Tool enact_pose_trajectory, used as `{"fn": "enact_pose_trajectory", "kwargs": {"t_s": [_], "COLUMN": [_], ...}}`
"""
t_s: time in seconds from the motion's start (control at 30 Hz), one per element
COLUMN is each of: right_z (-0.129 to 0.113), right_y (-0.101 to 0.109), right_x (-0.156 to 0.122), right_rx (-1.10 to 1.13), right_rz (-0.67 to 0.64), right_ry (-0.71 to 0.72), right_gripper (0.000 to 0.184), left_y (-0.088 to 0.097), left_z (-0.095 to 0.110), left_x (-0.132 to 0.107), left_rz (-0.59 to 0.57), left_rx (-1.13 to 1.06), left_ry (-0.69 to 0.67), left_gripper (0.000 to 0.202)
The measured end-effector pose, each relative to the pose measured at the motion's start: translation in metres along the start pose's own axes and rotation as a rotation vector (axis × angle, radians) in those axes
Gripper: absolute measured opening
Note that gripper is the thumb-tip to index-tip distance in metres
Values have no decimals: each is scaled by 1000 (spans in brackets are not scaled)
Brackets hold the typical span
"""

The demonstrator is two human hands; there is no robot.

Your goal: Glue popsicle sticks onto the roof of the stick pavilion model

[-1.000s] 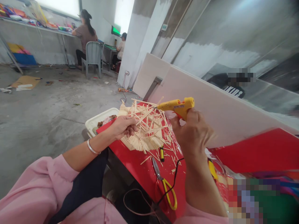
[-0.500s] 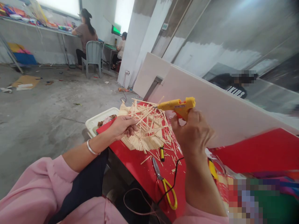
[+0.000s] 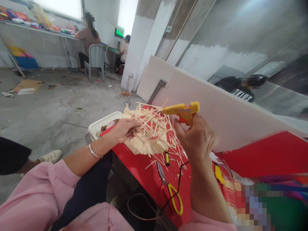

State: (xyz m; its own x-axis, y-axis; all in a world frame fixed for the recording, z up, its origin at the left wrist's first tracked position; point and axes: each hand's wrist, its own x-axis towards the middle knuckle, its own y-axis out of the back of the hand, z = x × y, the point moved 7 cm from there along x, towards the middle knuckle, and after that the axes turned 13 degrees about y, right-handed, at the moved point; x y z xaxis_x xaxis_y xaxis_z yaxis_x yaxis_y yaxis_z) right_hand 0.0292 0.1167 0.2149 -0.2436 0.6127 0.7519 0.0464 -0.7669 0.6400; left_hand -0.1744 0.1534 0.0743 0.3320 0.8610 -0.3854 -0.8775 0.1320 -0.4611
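Note:
My right hand point(image 3: 196, 133) is wrapped round the handle of a yellow glue gun point(image 3: 181, 110), whose nozzle points left at a loose lattice of thin wooden sticks point(image 3: 154, 120). My left hand point(image 3: 127, 130) is closed in a pinch at the left side of that lattice, on what appears to be a stick. Beneath lies a fan-like layer of sticks point(image 3: 141, 146) on a red tabletop point(image 3: 130, 162). Cut stick pieces are scattered to its right. Nearer me rest scissors point(image 3: 176, 199) with yellow handles and a black-and-yellow tool point(image 3: 166, 158).
A white tray point(image 3: 96, 123) stands past the table's left edge. The gun's black cord point(image 3: 180, 179) runs down across the table. White boards point(image 3: 204, 106) lean behind my right hand. A person's shoe point(image 3: 51, 156) is on the floor at left; other people sit farther off.
A person's leg and shoe have come into view at the left edge. My left hand has shifted slightly left; the glue gun stays almost in the same place.

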Motion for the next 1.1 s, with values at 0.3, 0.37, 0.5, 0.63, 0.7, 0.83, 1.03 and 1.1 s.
{"fn": "enact_pose_trajectory", "kwargs": {"t_s": [0.3,0.37,0.5,0.63,0.7,0.83,1.03,1.1], "right_z": [5,8,17,21,26,56,124,132], "right_y": [4,3,-11,-13,-2,33,83,71], "right_x": [-3,-3,-6,-24,-41,-100,-230,-265], "right_rx": [35,95,470,767,821,767,382,299], "right_rz": [28,14,-118,-236,-252,-291,-381,-503], "right_ry": [-65,-115,-233,-281,-292,-407,-627,-651], "right_gripper": [41,41,42,37,22,10,27,34], "left_y": [3,2,3,-2,-13,-50,-85,-83], "left_z": [0,1,6,3,-8,-57,-163,-188], "left_x": [0,-1,-11,-35,-47,-62,-41,-28], "left_rz": [25,32,91,120,73,-56,-143,-91], "left_rx": [0,30,84,64,79,166,258,285], "left_ry": [33,2,-139,-302,-333,-213,50,70], "left_gripper": [19,21,22,20,22,29,36,36]}}
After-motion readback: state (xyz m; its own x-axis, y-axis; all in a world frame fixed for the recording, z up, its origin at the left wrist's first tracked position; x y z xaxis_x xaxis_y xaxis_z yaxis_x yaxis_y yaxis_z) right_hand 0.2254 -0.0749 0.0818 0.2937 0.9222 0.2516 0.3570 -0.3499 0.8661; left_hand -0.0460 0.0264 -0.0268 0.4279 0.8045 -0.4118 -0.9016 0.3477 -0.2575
